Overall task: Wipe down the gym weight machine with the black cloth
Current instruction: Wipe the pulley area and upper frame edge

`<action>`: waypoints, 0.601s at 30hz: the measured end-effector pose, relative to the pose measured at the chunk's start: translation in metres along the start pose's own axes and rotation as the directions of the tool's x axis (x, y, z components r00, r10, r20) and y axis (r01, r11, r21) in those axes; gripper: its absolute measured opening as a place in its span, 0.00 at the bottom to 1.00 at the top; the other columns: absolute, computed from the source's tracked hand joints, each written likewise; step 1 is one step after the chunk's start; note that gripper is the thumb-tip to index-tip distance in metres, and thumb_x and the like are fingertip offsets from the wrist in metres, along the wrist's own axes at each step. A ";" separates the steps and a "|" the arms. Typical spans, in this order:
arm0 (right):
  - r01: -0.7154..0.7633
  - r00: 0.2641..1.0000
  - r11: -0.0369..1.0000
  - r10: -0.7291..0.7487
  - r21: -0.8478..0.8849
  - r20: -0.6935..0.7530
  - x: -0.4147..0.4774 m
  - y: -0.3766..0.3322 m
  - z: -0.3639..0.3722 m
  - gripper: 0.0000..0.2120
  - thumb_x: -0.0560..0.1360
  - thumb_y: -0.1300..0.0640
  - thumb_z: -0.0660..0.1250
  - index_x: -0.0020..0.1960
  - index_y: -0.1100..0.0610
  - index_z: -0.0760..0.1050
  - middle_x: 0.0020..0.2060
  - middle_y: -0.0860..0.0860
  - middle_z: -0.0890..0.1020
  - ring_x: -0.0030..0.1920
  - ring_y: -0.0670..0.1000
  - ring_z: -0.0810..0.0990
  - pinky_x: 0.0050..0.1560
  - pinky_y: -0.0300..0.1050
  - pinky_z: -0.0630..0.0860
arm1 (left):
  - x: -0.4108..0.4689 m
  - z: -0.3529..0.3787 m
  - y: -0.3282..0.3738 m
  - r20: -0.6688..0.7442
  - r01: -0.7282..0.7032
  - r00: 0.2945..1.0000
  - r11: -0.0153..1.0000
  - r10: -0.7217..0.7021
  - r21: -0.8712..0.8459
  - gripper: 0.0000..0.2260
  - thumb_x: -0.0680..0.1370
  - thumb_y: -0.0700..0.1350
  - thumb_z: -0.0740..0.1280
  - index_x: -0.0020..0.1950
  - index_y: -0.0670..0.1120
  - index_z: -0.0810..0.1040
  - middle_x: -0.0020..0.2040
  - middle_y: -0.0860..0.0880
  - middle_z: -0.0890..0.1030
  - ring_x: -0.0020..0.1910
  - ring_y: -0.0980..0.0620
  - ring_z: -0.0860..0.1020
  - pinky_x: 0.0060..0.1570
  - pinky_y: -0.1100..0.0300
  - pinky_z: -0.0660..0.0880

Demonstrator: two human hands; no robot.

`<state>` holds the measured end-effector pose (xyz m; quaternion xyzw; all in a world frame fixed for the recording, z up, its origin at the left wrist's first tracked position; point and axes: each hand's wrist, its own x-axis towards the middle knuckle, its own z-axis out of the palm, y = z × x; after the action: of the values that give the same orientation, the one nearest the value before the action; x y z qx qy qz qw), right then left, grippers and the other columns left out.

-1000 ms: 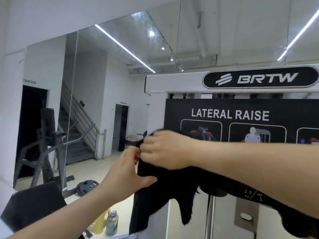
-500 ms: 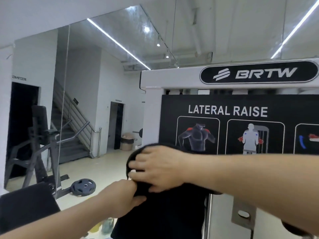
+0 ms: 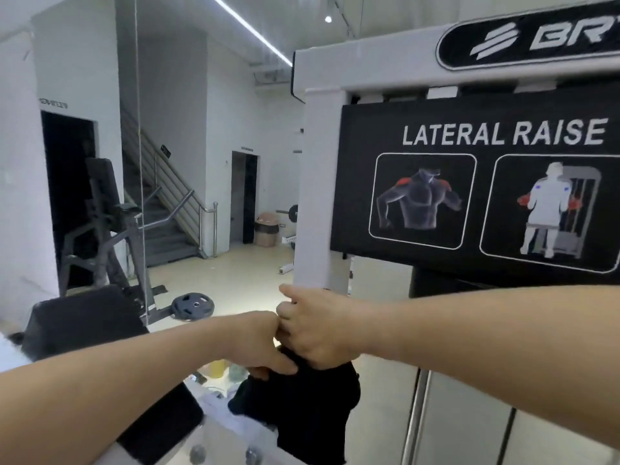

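Note:
The white weight machine (image 3: 312, 182) stands in front of me, with a black LATERAL RAISE instruction panel (image 3: 469, 182) on its upper part. The black cloth (image 3: 302, 407) hangs bunched in front of the machine's left upright. My left hand (image 3: 255, 340) grips the top of the cloth from the left. My right hand (image 3: 315, 327) holds the cloth from the right, knuckles touching the left hand. Both hands sit just below the panel's lower left corner.
A mirror wall on the left reflects stairs (image 3: 167, 209), a dark doorway and a black machine (image 3: 107, 223). A weight plate (image 3: 193, 305) lies on the floor. A black pad (image 3: 80, 320) is at lower left. Bottles (image 3: 221, 369) stand near the machine's base.
Both hands and the cloth have dropped lower, from in front of the panel to below its corner. My view has shifted left and closer to the machine.

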<state>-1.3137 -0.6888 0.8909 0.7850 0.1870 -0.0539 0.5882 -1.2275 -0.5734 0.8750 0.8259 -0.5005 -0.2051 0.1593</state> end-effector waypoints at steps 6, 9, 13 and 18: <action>-0.152 0.982 0.982 0.137 -0.116 -0.128 -0.029 0.069 -0.023 0.22 0.82 0.46 0.48 0.53 0.54 0.79 0.48 0.51 0.81 0.53 0.56 0.78 0.72 0.67 0.51 | 0.008 -0.003 0.001 -0.141 -0.106 0.987 0.959 0.070 -0.262 0.16 0.73 0.48 0.74 0.58 0.47 0.75 0.47 0.51 0.82 0.42 0.57 0.80 0.45 0.65 0.79; -0.256 0.965 0.954 0.245 -0.157 -0.089 -0.037 0.101 -0.046 0.15 0.80 0.54 0.54 0.50 0.49 0.80 0.47 0.48 0.81 0.55 0.55 0.76 0.73 0.67 0.50 | 0.012 -0.012 0.005 -0.326 -0.234 0.938 0.913 0.121 -0.334 0.17 0.73 0.49 0.74 0.60 0.51 0.76 0.53 0.54 0.82 0.50 0.56 0.81 0.51 0.63 0.77; -0.417 0.879 0.908 0.413 0.035 -0.238 -0.048 0.131 -0.048 0.16 0.77 0.59 0.54 0.50 0.49 0.80 0.50 0.46 0.81 0.59 0.52 0.75 0.71 0.52 0.60 | 0.015 -0.025 0.015 -0.562 -0.446 0.810 0.799 0.169 -0.402 0.11 0.75 0.41 0.72 0.56 0.51 0.79 0.49 0.54 0.84 0.50 0.55 0.82 0.54 0.57 0.78; -0.541 0.658 0.836 0.492 0.096 -0.570 -0.076 0.156 -0.043 0.16 0.72 0.64 0.54 0.37 0.55 0.79 0.38 0.49 0.81 0.50 0.55 0.78 0.49 0.50 0.74 | 0.007 -0.071 0.058 -0.789 -0.594 0.601 0.732 0.128 -0.334 0.12 0.80 0.35 0.59 0.49 0.47 0.80 0.40 0.54 0.84 0.42 0.55 0.82 0.41 0.62 0.76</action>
<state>-1.3346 -0.7025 1.0680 0.7591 0.1265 0.3616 0.5263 -1.2336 -0.6015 0.9623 0.6230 -0.4755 0.0363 0.6201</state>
